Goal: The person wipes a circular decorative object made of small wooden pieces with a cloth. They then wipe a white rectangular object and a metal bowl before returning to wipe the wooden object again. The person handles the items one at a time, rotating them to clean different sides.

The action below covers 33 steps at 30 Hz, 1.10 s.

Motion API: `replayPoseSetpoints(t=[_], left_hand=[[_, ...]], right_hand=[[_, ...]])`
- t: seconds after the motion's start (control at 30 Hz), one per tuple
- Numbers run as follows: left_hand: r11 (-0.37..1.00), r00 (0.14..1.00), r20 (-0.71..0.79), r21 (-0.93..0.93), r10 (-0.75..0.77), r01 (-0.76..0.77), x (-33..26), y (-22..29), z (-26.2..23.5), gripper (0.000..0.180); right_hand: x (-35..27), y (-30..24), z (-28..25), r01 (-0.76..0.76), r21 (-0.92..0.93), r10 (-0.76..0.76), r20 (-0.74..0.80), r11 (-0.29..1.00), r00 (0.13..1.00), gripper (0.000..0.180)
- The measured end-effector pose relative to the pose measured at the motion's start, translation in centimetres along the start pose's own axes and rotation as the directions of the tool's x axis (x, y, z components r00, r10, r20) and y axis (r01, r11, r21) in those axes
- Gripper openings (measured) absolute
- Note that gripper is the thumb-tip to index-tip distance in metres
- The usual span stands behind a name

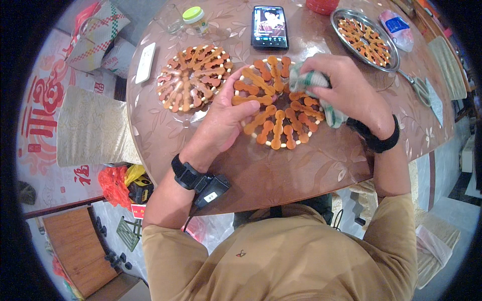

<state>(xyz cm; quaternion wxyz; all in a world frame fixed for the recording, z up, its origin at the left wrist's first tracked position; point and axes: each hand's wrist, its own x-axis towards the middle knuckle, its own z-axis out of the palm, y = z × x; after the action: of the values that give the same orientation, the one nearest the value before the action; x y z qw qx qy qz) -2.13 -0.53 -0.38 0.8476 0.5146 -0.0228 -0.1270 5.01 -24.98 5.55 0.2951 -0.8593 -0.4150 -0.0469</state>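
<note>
A round wooden trivet [277,108], made of orange peanut-shaped pieces and small white beads, lies on the brown table [301,165] in front of me. My left hand [226,118] rests on its left edge and holds it down, thumb up along the rim. My right hand [346,90] presses a green and white cloth [306,80] onto the trivet's upper right part. A second, similar trivet [193,76] lies to the left, untouched.
A phone [269,26] with a lit screen lies at the far side. A metal plate [366,37] holds another trivet at the upper right, with scissors [419,88] beside it. A green-lidded jar [195,19], a glass [169,19] and a white remote [145,62] stand at the left.
</note>
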Motion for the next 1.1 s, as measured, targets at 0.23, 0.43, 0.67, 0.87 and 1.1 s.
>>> replayPoseSetpoints(t=[0.23, 0.43, 0.67, 0.87, 1.1], left_hand=[[1.0, 1.0, 0.007, 0.004, -0.016, 0.016, 0.1, -0.1, -0.2, 0.072], [1.0, 1.0, 0.006, -0.015, -0.016, 0.016, -0.1, 0.2, 0.1, 0.074], [0.994, 0.997, -0.041, 0.091, -0.058, 0.061, -0.2, 0.5, 0.3, 0.073], [0.987, 0.998, 0.012, 0.145, -0.066, 0.063, 0.0, 0.6, -0.1, 0.072], [0.993, 0.998, 0.025, 0.106, -0.053, 0.05, 0.0, 0.5, -0.2, 0.07]], right_hand=[[-0.1, 0.0, 1.1, -0.02, -0.025, 0.022, 0.095, 0.999, 0.995, 0.025], [-0.1, 0.4, 0.3, -0.019, -0.08, 0.018, -0.015, 0.997, 1.0, 0.026], [-0.1, -0.3, 1.6, 0.064, -0.037, -0.062, 0.054, 0.997, 0.997, 0.028], [0.1, 2.4, 0.5, -0.045, -0.153, 0.033, -0.083, 0.987, 0.996, 0.027], [0.4, 0.6, 0.9, 0.051, -0.01, -0.052, -0.053, 0.999, 0.997, 0.028]])
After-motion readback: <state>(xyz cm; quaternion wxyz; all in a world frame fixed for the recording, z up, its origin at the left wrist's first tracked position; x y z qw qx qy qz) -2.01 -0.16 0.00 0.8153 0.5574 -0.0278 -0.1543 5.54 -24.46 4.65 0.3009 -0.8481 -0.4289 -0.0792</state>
